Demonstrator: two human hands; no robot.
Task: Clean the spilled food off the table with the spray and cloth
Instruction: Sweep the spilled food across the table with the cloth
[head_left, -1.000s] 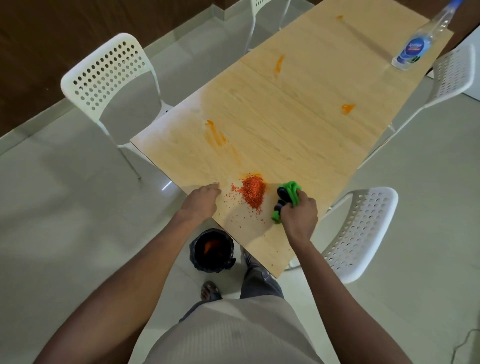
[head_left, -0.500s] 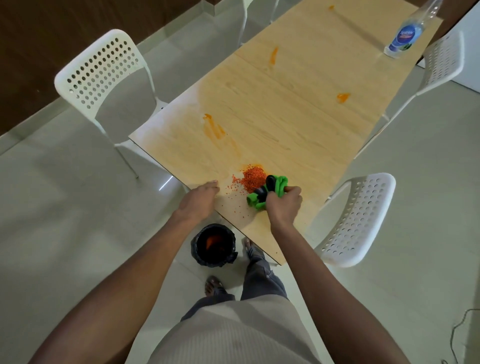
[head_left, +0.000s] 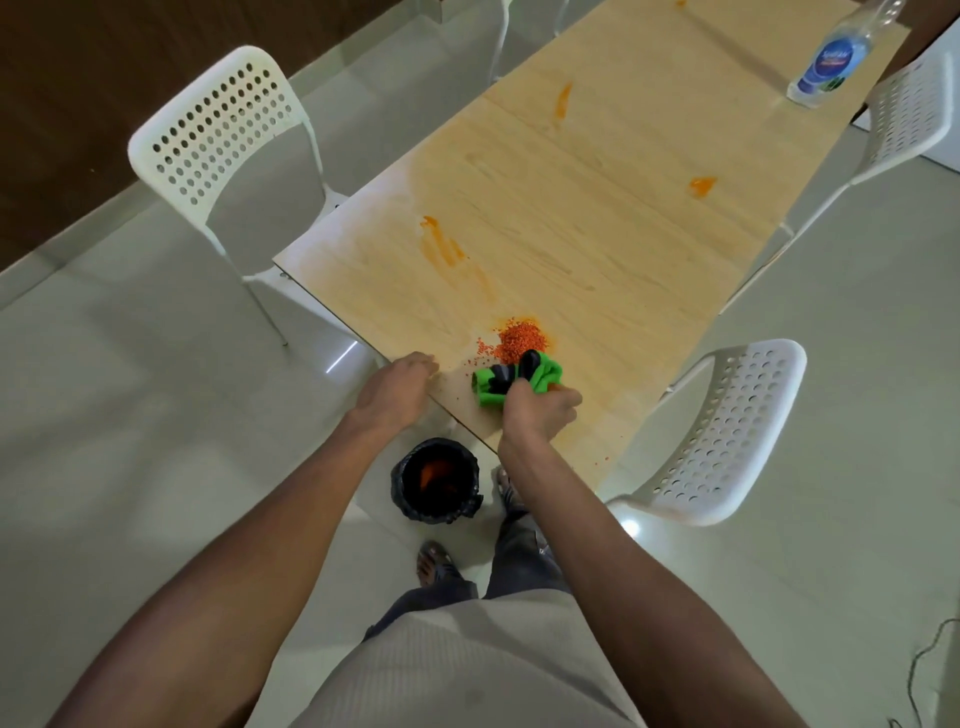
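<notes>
Pale ribbed fabric of the person's shirt (head_left: 457, 670) fills the bottom of the head view, with dark trousers and a sandalled foot (head_left: 434, 564) on the light floor beneath it. Just beyond the foot stands a small bin lined with a black bag (head_left: 436, 480), orange matter showing inside, set below the near corner of the wooden table (head_left: 597, 244). At that near edge the left hand (head_left: 395, 392) rests with its fingers bent loosely over the rim, holding nothing. Beside it the right hand (head_left: 537, 413) has its fingers curled round a bunched green and black cloth (head_left: 514, 376), pressing it onto the tabletop so that it touches the near side of a heap of orange grains (head_left: 519, 340); stray grains lie scattered left of the heap. Farther along the board an orange smear (head_left: 441, 244) streaks the wood, and two smaller orange marks (head_left: 701, 185) lie beyond. White perforated chairs (head_left: 727, 436) stand on both sides. At the far right corner of the table stands the clear spray bottle with a blue label (head_left: 831, 57), well apart from both hands.
</notes>
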